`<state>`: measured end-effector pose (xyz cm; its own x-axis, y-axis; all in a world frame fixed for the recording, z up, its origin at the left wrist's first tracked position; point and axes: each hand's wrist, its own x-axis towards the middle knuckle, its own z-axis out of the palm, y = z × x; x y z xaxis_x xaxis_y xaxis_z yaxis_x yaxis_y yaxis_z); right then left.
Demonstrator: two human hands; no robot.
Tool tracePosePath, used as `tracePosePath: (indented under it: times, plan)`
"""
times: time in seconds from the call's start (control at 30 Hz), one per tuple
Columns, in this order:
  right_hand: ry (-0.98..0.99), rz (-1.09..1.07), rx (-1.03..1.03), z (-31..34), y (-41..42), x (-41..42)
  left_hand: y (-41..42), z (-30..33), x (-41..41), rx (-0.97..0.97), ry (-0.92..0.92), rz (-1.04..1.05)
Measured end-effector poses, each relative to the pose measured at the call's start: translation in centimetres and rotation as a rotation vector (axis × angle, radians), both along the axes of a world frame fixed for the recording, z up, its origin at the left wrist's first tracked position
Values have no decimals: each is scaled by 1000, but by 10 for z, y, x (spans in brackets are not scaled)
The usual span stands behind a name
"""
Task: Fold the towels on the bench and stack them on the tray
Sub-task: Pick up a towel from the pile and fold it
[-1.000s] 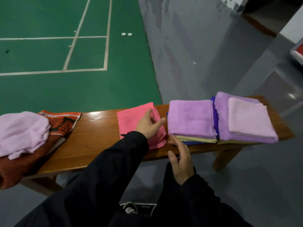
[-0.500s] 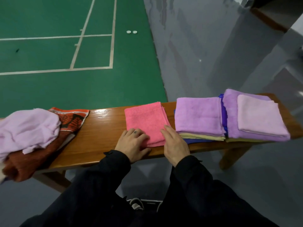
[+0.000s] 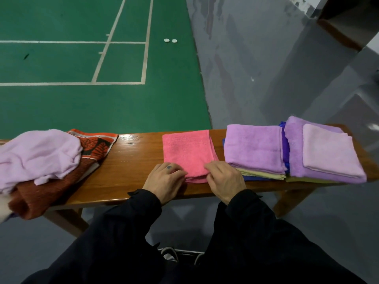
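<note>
Your left hand and right hand pinch the near edge of the folded pink towel, fingers curled, evidently for lifting it; it lies mid-bench, beside the folded stacks.

place: indoor sports hall | evidence: green court floor with white boundary lines; wooden bench

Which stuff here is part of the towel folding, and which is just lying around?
Job: pink towel, gripped by left hand and right hand; folded purple stacks; unfolded pile; bench.
Lying about: two white caps on the floor.
</note>
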<state>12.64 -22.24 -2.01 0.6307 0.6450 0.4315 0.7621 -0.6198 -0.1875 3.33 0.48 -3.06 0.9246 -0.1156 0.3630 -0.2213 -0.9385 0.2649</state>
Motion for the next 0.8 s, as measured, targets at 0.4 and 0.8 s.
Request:
tracePosePath:
  times: [0.4, 0.8]
  plan:
    - [153, 24, -97, 12, 38, -2, 0, 13, 24, -410, 136, 476]
    - [540, -312, -111, 13, 58, 7, -31, 63, 73, -1675, 537, 733]
